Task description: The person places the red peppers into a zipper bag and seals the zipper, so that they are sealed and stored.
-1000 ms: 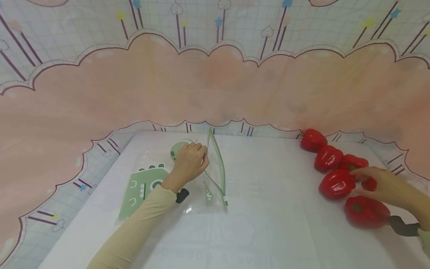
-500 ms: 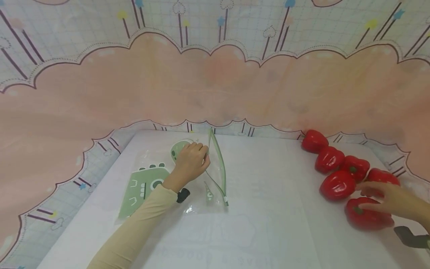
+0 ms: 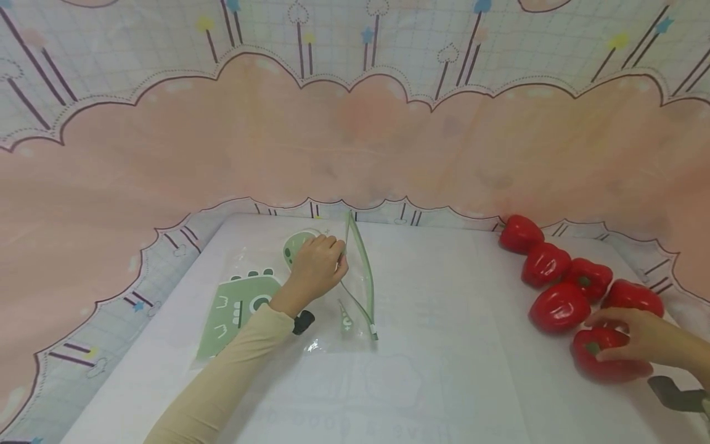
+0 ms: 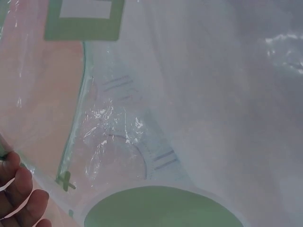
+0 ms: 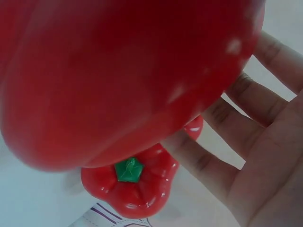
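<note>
My left hand (image 3: 315, 269) pinches the upper layer of a clear zip bag (image 3: 360, 311) with a green dinosaur print, lifting it so the mouth gapes toward the right. In the left wrist view, curled fingertips (image 4: 23, 189) show at the bag's edge. At the right, my right hand (image 3: 646, 336) grips the nearest red bell pepper (image 3: 601, 369), thumb on its near left side and fingers over the far side. That pepper (image 5: 118, 80) fills much of the right wrist view, fingers along its side. Its stem end is hidden there.
Several more red bell peppers (image 3: 559, 307) lie in a cluster beyond the right hand, reaching to the table's back edge. The bag lies on a white-covered table (image 3: 444, 370). A patterned cloth (image 3: 388, 142) hangs behind and around it.
My right hand has come back from the other peppers toward the nearest one and closed round it. A pepper behind it now lies in the cluster. The left hand holds the bag as before.
</note>
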`<act>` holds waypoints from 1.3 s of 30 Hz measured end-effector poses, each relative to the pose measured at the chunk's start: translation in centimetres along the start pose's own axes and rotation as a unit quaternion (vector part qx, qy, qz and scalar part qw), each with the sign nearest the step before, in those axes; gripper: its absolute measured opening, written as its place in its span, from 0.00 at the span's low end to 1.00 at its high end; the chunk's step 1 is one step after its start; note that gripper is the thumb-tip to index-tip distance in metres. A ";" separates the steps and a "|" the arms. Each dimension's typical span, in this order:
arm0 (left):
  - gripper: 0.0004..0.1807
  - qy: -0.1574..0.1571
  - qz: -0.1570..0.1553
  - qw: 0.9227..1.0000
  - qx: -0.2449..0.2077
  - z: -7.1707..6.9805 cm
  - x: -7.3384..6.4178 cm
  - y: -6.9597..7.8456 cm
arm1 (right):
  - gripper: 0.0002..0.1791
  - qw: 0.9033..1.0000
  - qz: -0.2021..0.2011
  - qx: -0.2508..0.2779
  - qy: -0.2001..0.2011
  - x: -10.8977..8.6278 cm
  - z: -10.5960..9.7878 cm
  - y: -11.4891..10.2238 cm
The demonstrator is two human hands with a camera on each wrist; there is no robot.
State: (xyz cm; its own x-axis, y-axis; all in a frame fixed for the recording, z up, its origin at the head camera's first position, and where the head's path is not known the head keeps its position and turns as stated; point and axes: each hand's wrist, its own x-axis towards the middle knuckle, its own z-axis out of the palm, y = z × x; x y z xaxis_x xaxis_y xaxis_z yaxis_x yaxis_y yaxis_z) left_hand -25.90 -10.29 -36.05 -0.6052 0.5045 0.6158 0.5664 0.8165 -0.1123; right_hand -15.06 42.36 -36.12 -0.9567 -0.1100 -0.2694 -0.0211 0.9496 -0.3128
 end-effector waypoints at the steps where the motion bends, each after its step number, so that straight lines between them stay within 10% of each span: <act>1: 0.05 0.000 0.000 1.000 0.001 0.0 0.0 0.0 | 0.38 1.000 -0.002 -0.002 0.001 0.0 0.0 0.0; 17: 0.05 0.001 -0.001 1.000 0.005 0.1 0.1 0.0 | 0.32 0.995 -0.073 -0.047 0.039 1.3 -0.3 -1.0; 39: 0.05 -0.003 -0.001 1.000 0.004 0.0 0.1 0.1 | 0.43 0.999 -0.031 -0.033 0.015 1.4 -0.7 0.6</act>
State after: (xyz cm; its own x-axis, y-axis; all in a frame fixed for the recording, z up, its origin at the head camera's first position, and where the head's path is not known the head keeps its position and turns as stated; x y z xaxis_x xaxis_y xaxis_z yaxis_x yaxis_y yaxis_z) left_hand -25.89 -10.13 -36.03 -0.6099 0.5037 0.6118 0.5605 0.8200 -0.1163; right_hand -16.58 42.96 -36.00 -0.9611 -0.1611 -0.2244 -0.0986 0.9588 -0.2663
